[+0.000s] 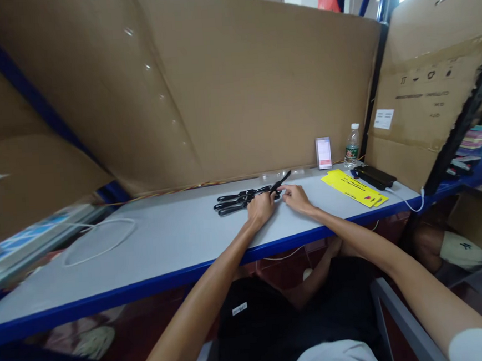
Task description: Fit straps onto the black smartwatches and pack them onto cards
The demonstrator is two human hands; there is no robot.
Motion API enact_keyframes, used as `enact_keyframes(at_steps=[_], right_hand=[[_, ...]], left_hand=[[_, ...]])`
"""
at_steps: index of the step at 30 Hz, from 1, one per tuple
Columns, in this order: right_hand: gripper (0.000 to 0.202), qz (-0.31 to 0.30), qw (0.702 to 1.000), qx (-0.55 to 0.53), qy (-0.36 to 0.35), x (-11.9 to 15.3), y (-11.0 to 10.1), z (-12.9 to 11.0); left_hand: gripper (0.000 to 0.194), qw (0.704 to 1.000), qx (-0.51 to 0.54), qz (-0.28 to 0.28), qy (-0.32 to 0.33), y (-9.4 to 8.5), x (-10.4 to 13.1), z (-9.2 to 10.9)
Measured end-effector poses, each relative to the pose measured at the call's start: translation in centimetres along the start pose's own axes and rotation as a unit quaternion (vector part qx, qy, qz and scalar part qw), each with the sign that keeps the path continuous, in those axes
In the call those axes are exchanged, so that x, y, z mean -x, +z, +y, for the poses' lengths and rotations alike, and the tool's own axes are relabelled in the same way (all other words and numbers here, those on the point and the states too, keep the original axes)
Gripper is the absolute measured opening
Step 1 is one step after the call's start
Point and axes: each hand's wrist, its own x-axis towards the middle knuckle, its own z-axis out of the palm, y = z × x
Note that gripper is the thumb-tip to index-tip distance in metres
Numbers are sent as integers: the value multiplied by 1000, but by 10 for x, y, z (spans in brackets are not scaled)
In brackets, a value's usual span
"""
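Several black handled items [231, 205] lie side by side on the grey tabletop, their far ends partly covered by my left hand [261, 207]. That hand is closed around one black item [280, 182], which sticks up at a slant to the right. My right hand [296, 198] is just to the right of it, fingers bent, with thumb and index finger close together at the black item. Whether the right fingertips touch or pinch it is too small to make out.
A phone [324, 153] and a water bottle [352, 147] stand at the back right. Yellow printed sheets [352, 187] lie beside a black box-like device [375, 177] with a white cable. Cardboard [258, 84] walls the back. Another white cable [100, 253] loops at left.
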Motion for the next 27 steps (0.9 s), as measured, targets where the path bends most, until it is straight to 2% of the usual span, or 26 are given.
enact_keyframes(at_steps=[3, 6, 10, 13, 15, 17, 19, 23, 25, 27], right_hand=[[34, -2, 1000, 5, 5, 1, -1, -2], [40, 14, 999, -6, 38, 2, -2, -3], [38, -23, 999, -26, 13, 1, -2, -2], [40, 14, 998, -30, 51, 1, -2, 0], [41, 16, 997, -39, 66, 1, -3, 0], [36, -13, 997, -67, 44, 1, -4, -1], [30, -17, 995, -96, 32, 1, -5, -1], [33, 35, 988, -107, 105, 1, -8, -1], [35, 30, 986, -100, 128, 1, -9, -2], [34, 5, 989, -105, 105, 1, -9, -3]], left_hand=[[53, 1000, -3, 0, 3, 1, 0, 0], [53, 1000, -5, 0, 0, 0, 0, 1], [53, 1000, -6, 0, 1, -1, 0, 3], [53, 1000, -4, -3, -1, -2, 1, 4], [53, 1000, -4, -4, -2, -2, 1, 5], [52, 1000, -4, -2, 1, -1, 1, 4], [52, 1000, -4, 1, 4, 0, 0, 4], [52, 1000, -3, 4, 4, 1, 0, 4], [52, 1000, -3, 3, 5, 0, 0, 4], [52, 1000, -3, 2, 8, 0, 0, 5]])
